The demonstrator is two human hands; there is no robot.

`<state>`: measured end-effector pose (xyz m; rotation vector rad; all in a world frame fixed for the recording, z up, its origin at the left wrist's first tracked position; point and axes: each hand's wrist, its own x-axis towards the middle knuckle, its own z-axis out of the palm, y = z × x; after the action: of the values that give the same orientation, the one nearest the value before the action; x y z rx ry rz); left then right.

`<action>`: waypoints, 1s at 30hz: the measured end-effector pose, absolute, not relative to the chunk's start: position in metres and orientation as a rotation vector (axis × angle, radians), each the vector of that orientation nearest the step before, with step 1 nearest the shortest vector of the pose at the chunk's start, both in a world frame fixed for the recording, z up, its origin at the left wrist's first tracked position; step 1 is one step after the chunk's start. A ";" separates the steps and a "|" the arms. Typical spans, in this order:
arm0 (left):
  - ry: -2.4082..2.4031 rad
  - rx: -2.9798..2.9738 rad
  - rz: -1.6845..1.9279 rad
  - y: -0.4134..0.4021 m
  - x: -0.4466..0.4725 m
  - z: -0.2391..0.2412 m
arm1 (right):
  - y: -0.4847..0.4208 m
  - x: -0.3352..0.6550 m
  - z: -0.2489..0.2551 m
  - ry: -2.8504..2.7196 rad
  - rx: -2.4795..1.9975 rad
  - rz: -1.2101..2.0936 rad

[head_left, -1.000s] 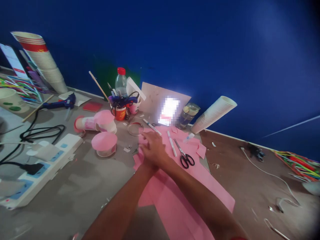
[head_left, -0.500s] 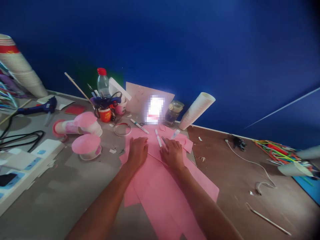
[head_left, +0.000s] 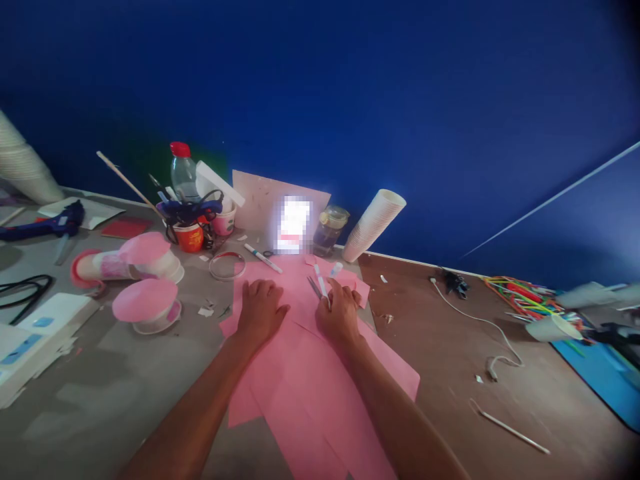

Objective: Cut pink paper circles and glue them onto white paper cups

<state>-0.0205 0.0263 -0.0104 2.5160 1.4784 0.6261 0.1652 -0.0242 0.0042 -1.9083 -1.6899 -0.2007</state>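
My left hand lies spread on several overlapping sheets of pink paper, thumb apart from the fingers. My right hand rests on the same paper, its fingers closed round a pair of scissors. The grey blades of the scissors stick out past the fingers, slightly parted; the handles are hidden under the hand. Beside the blades lies a white marker, partly behind my right fingers. Small pink scraps lie close by. Another white marker with a green mark lies beyond my left hand.
A lit, blurred-out screen leans at the back beside a jar and a stack of paper cups. At left are pink-topped cups, a tape ring, a glue gun and a power strip. A white cable lies right.
My left hand's fingers have spread and its thumb has moved out. The right hand has turned and closed, and the scissor blades now show plainly left of the marker. The view has shifted slightly right.
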 end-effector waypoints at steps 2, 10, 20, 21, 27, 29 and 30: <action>1.471 2.518 0.636 0.027 -0.021 -0.011 | -0.025 0.168 0.005 -1.689 -1.895 -0.186; 1.430 2.481 0.703 0.028 -0.021 -0.014 | -0.024 0.166 -0.003 -1.763 -1.879 -0.209; 1.422 2.507 0.721 0.027 -0.023 -0.013 | -0.028 0.161 0.003 -1.860 -2.038 -0.220; 1.422 2.502 0.725 0.027 -0.023 -0.013 | -0.028 0.161 0.003 -1.863 -2.056 -0.219; 1.401 2.498 0.760 0.029 -0.022 -0.016 | -0.028 0.161 0.002 -1.862 -2.135 -0.184; 1.400 2.504 0.759 0.028 -0.022 -0.016 | -0.027 0.161 0.002 -1.863 -2.149 -0.165; 1.401 2.508 0.756 0.028 -0.022 -0.016 | -0.027 0.161 0.002 -1.861 -2.154 -0.153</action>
<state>-0.0224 0.0280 -0.0158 2.5077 1.4005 0.7558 0.1610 -0.0266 0.0015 -2.1537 -1.8609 -0.1532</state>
